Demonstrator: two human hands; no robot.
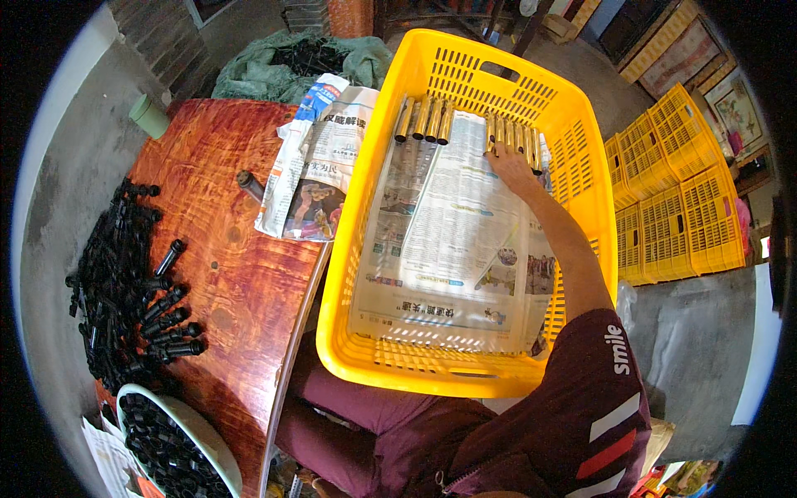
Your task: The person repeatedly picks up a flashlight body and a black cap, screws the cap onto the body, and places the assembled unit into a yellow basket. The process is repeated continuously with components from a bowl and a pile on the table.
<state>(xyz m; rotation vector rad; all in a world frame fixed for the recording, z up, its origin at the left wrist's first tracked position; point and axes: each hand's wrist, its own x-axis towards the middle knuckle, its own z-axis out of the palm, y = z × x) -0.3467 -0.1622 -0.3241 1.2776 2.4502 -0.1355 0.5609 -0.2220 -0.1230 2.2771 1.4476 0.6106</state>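
Inside a yellow plastic crate (466, 383), my right hand (510, 168) is at the near ends of a row of shiny gold tubes (520, 137). Its fingers are closed on the end of a tube at the row's left; the back of the hand partly hides the grip. To the left, across a gap, lies another group of gold tubes (432, 122) with dark near ends. Newspaper (440, 224) lines the crate's bottom beneath both groups. My left hand does not show.
Left of the crate, a reddish wooden table (237, 307) holds a heap of black tubular parts (116, 274), a bowl (220, 448) of small black pieces, folded newspaper (320, 166) and a short dark cylinder (249, 183). Yellow crates (672, 191) stand stacked at right; a green net sack (249, 79) sits behind the table.
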